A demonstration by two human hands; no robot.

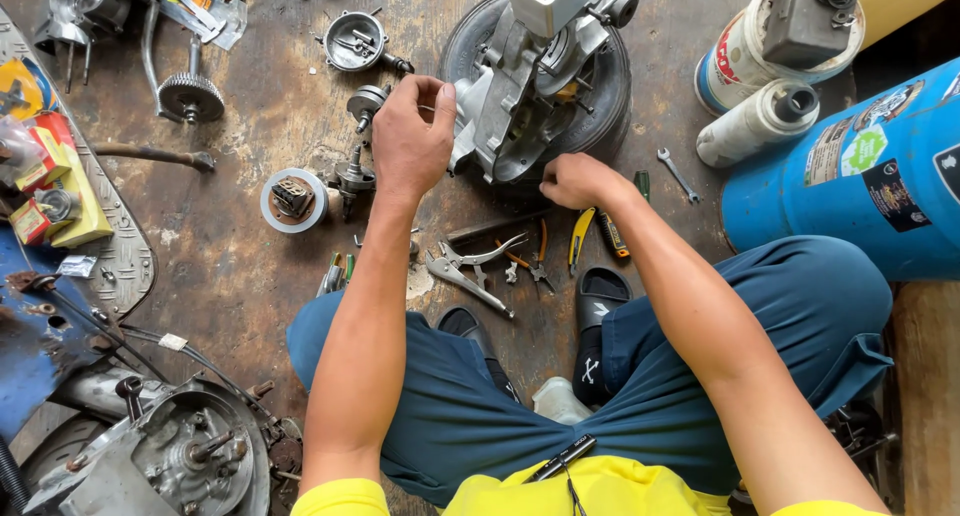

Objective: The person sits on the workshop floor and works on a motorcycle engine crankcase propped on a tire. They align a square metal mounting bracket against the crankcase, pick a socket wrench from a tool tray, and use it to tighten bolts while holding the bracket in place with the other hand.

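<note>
**Both hands at the grey engine casing on the tyre**

The left hand (412, 141) has its fingertips curled and pinched against the near left edge of the grey cast-metal engine casing (520, 96); whether a small part sits between the fingers cannot be told. The right hand (578, 181) is loosely clenched, knuckles up, touching the casing's lower rim at about 5 o'clock. The casing lies tilted across a black rubber tyre (600, 86) at the 12 o'clock side of the worn brown wooden floor (250, 266).

Just beside the left hand, at its 9 o'clock, stands a small steel crankshaft piece (352, 181), then a white ring-shaped cap with a dark block inside (293, 200). At 6 o'clock of the hands lies a scatter of hand tools: silver locking pliers (462, 276), orange-handled pliers (541, 258) and yellow-handled pliers (580, 238). A small silver spanner (677, 173) lies at the right hand's 3 o'clock.

Packages and labels: red and yellow cardboard boxes (50, 181) sit stacked at the far 9 o'clock edge. At 2 o'clock stands a white can with a red and blue label (735, 66), a white plastic tube (755, 126) lying beside it. At 3 o'clock lies a big blue drum (860, 176) bearing several rectangular and round stickers, green, black and white.

Open floor remains between the white cap and the boxes; the drum and the tyre close off the right side.
</note>
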